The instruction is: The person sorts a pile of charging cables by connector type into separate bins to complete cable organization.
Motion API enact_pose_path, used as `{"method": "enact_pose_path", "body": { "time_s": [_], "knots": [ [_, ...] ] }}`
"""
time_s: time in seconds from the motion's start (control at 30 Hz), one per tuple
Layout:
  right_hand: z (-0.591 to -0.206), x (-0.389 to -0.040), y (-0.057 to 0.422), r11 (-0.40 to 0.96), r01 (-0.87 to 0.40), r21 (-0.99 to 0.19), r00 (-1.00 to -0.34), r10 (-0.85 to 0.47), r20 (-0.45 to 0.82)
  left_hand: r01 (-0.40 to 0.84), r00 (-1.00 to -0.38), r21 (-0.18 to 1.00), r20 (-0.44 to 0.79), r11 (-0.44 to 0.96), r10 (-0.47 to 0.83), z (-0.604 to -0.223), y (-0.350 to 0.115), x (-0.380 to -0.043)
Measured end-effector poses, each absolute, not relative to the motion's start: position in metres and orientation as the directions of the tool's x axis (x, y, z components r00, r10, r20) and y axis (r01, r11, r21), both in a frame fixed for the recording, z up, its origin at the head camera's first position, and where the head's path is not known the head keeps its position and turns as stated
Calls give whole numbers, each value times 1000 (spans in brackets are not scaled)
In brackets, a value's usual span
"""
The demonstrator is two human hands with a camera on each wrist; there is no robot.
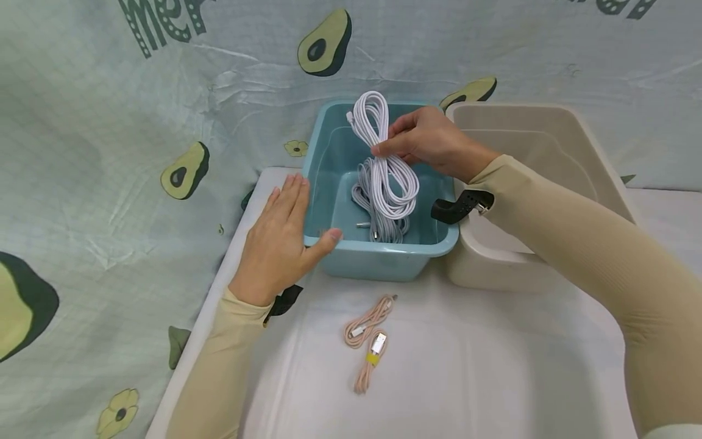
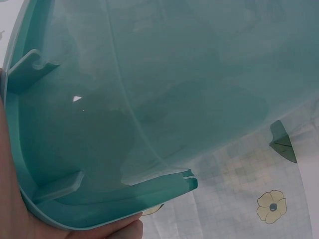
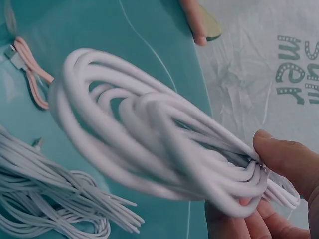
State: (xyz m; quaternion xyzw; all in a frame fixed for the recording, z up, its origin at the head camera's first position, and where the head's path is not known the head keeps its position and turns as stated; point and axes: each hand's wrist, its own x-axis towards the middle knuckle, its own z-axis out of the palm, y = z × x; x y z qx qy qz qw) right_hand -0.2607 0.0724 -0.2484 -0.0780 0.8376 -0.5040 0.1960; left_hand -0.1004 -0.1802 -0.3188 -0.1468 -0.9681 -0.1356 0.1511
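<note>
My right hand (image 1: 436,140) pinches a coiled white cable (image 1: 396,201) about its middle, thumb on one side and fingers on the other. The white bundle hangs over the blue bin (image 1: 378,263), its loops spreading above and below the grip. Beneath it a coiled grey cable (image 1: 392,231) lies in the bin, partly hidden by the white loops. My left hand (image 1: 280,238) rests against the bin's left front corner, fingers straight along the side and thumb over the front rim. In the right wrist view, a pink cable (image 3: 32,72) with a white plug shows against the blue.
A beige bin (image 1: 518,271) stands right beside the blue one. In front, two pink coiled cables (image 1: 366,323) lie on the white tablecloth (image 1: 450,366), one with a yellow tie. A pale avocado-print sheet (image 1: 241,85) hangs behind and to the left.
</note>
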Motion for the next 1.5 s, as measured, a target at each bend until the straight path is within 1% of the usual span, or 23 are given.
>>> {"method": "enact_pose_path", "body": {
  "time_s": [0.13,0.4,0.53,0.7,0.77,0.9,0.97,1.13,1.5],
  "knots": [
    [-250,-263,71,503,60,-862,-910,-328,-254,328,-908,215,339,920,245,-319,-179,-99],
    [-249,-266,67,521,43,-852,-903,-346,-257,343,-888,208,390,916,243,-321,-179,-100],
    [-249,-266,67,522,35,-852,-903,-349,-251,336,-891,211,386,918,238,-320,-178,-100],
    [-250,-266,69,519,21,-855,-921,-322,-218,334,-896,222,377,916,235,-319,-178,-99],
    [-251,-268,69,538,39,-842,-921,-307,-239,337,-895,224,378,915,237,-320,-178,-99],
    [-253,-271,68,584,96,-806,-885,-321,-338,339,-893,215,381,916,241,-320,-178,-99],
    [-254,-272,68,593,101,-799,-874,-332,-356,338,-894,210,377,917,243,-319,-179,-99],
    [-253,-268,68,591,50,-805,-884,-349,-311,341,-893,204,375,918,248,-319,-179,-98],
    [-245,-257,69,561,-5,-827,-864,-418,-279,351,-888,204,382,914,256,-319,-180,-98]
  ]
}}
